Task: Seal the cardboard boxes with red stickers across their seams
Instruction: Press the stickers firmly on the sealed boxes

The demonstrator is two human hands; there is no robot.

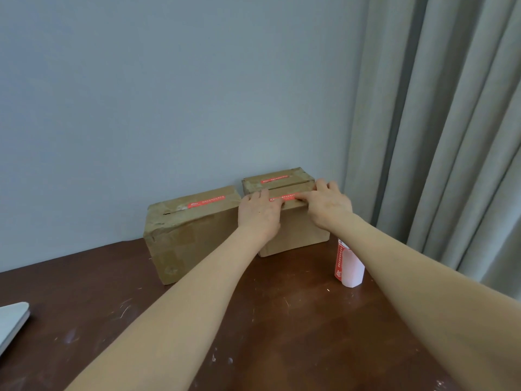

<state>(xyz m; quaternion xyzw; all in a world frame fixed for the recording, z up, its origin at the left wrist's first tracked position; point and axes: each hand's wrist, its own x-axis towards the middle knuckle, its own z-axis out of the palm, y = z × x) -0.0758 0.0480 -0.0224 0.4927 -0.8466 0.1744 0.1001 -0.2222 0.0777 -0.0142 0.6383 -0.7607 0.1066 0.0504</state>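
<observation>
Pressing long red sticker [287, 196] onto top seam of small brown cardboard box [298, 232] on brown table [253, 320], left hand [259, 211] and right hand [327, 204] side by side, fingers flat. Larger stickered cardboard box [191, 232] just left of it, third stickered box [277, 179] touching behind, curled white-red sticker sheet [349, 266] near its right.

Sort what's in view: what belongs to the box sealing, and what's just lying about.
Belongs to the job: front box; red sticker on its top; left hand and right hand pressing on it; left box and back box, each stickered; sticker sheet on the table.
Lying about: pale flat object at the left edge; curtain.
</observation>
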